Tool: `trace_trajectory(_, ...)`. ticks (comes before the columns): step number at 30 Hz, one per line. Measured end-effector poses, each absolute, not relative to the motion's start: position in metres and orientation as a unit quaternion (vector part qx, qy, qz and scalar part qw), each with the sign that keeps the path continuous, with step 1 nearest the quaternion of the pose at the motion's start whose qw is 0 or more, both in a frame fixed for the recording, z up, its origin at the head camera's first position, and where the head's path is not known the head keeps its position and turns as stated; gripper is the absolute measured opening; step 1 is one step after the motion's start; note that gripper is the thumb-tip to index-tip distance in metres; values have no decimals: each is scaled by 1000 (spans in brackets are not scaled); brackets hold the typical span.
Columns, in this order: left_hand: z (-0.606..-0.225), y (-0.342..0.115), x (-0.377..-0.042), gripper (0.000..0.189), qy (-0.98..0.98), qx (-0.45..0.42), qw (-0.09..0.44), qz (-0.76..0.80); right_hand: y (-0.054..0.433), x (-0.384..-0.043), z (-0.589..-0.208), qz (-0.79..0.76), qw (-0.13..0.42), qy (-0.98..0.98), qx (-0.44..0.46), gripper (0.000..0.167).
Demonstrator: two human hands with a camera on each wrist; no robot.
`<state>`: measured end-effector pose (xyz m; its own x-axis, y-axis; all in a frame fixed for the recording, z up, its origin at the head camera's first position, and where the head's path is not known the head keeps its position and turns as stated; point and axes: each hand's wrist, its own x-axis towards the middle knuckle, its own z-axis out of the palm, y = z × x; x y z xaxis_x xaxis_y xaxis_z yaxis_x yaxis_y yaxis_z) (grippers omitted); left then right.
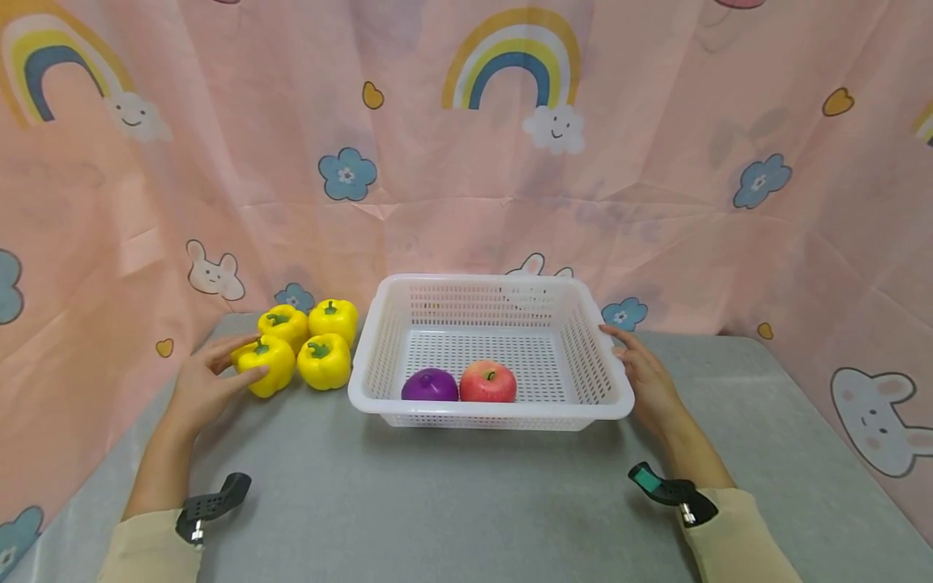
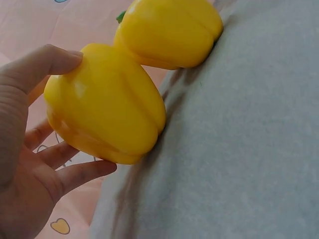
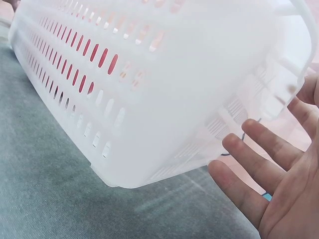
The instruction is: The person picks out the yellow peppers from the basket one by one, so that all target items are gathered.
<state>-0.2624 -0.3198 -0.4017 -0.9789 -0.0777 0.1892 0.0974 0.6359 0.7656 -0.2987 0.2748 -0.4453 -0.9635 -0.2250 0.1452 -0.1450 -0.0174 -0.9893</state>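
At the left of the table, my left hand [image 1: 200,387] holds a yellow bell pepper [image 1: 271,371] between thumb and fingers. In the left wrist view the thumb lies on one side of this pepper [image 2: 104,102] and the fingers on the other. My right hand [image 1: 653,390] is at the right side of a white perforated plastic basket [image 1: 503,411]. Its fingers [image 3: 261,162] are spread and extended beside the basket's wall in the right wrist view, close under the rim. Inside the basket, a red apple [image 1: 488,383] sits beside a purple, onion-like round thing [image 1: 430,385] near the front wall.
Three more yellow peppers stand close together between the held one and the basket: a back left pepper [image 1: 283,326], a back right pepper [image 1: 334,321] and a front pepper [image 1: 324,363]. A pink patterned curtain [image 1: 466,235] hangs behind the grey table [image 1: 466,502].
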Motion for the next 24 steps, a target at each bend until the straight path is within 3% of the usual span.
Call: trace_trajectory(24,-405,-327,-262,68,-894,14,59,-444,275,-299,-446,-698,30,704,-125,47)
